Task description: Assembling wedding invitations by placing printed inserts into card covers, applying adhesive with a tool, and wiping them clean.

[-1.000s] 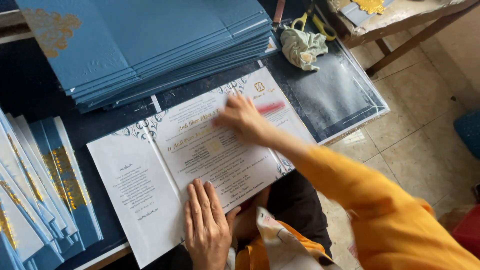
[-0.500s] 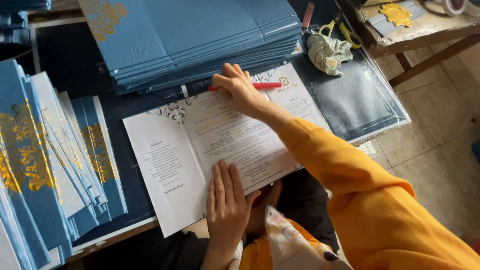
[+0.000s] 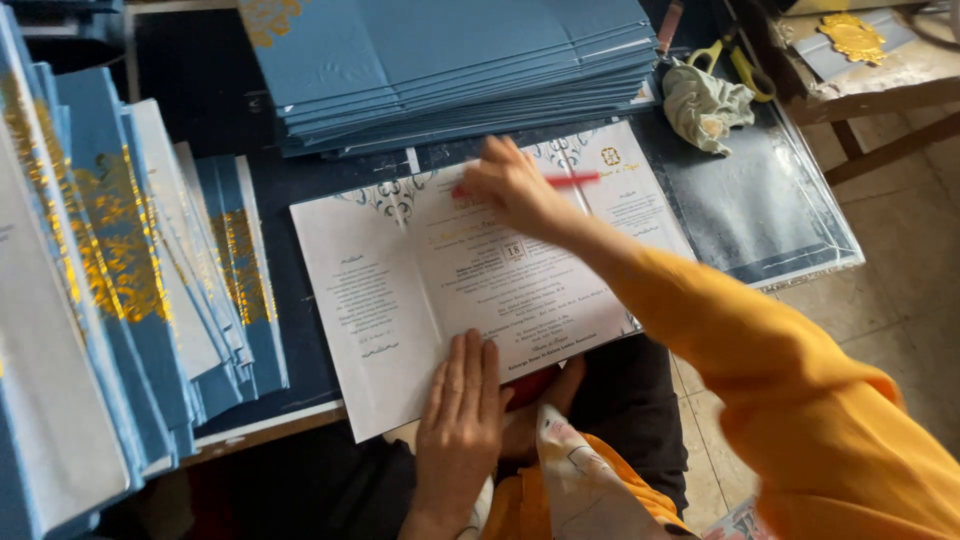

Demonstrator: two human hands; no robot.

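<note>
Two hands on white card [image 3: 480,270], left hand [image 3: 458,415] fingers together flat, right hand [image 3: 515,185] fingers pinching red pen [image 3: 570,180], dark table [image 3: 300,190], tiled floor [image 3: 900,300].

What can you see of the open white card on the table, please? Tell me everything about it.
The open white card is printed paper with fold creases, lying flat and slightly turned on the dark table. It carries dark text and grey ornaments at its top. The left hand presses its near edge; the right hand holds a red tool on its upper part.
</note>
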